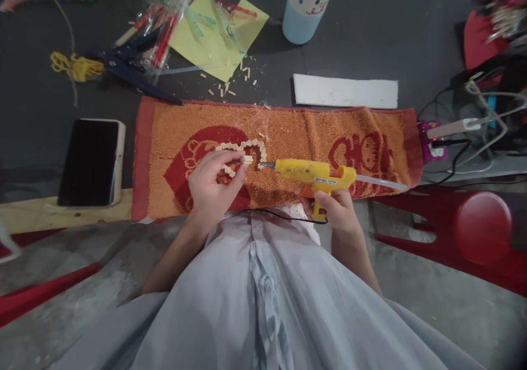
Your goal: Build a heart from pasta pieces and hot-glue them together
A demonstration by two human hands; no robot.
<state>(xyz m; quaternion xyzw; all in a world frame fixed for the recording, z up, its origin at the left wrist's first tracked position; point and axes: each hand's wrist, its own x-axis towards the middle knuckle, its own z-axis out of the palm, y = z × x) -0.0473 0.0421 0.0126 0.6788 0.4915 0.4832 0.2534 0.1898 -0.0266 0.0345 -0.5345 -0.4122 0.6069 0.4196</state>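
Note:
In my left hand, thumb and fingers pinch a small cluster of short pale wooden sticks. Just behind it on the orange towel lies a curved outline of pale stick pieces, shaped like part of a heart; my hand hides some of it. My right hand is wrapped around the handle of a yellow hot glue gun. Its nozzle points left, close to the outline and the pinched cluster. A clear glue stick sticks out of the gun's back end.
A phone lies left of the towel. Behind it are dark-blue cutters, yellow paper, scattered stick bits and a blue-white bottle. A white strip lies at the back. Right stands a purple power socket with cables.

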